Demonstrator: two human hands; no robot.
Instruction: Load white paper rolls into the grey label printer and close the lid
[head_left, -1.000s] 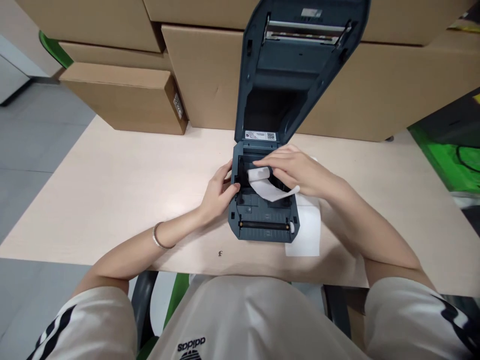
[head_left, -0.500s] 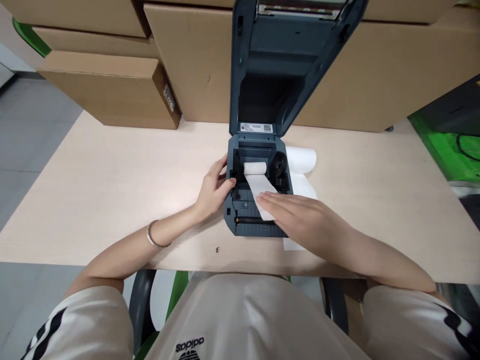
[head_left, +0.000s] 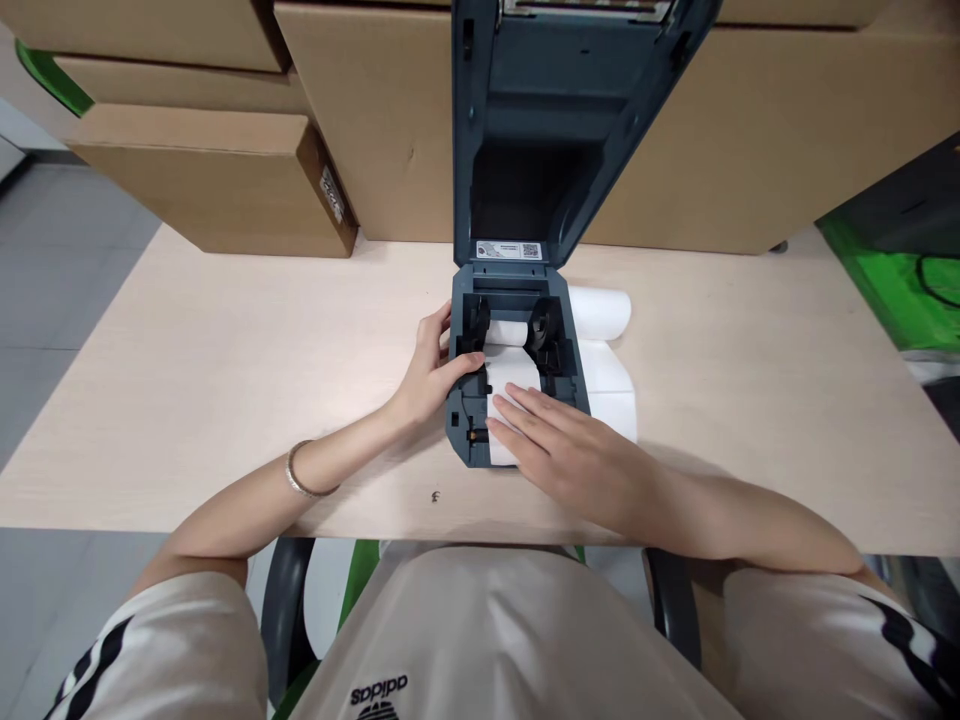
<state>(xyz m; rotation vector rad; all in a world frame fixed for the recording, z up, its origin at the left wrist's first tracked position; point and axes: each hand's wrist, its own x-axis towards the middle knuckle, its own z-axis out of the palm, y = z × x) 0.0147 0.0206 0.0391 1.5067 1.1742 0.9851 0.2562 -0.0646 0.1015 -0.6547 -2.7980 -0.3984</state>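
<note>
A dark blue-grey printer (head_left: 462, 447) stands on the table with its lid (head_left: 555, 105) raised. Inside it, a small white paper roll (head_left: 508, 333) sits between two black holders, its paper strip (head_left: 511, 372) running down over the front edge. My left hand (head_left: 435, 372) grips the printer's left side, thumb over the inner rim. My right hand (head_left: 574, 445) lies with spread fingers on the strip and the printer's front right part. A larger white roll (head_left: 600, 313) with unrolled paper lies right of the printer.
Large cardboard boxes (head_left: 375, 120) line the back of the table (head_left: 225, 400). A smaller box (head_left: 195, 190) stands at the back left. A green surface with a black cable (head_left: 930, 285) is at the far right. A tiny dark object (head_left: 435, 497) lies near the front edge.
The black holders have closed in around the small roll. The paper strip now runs straighter down the printer, and my right hand has shifted left with its fingers more spread.
</note>
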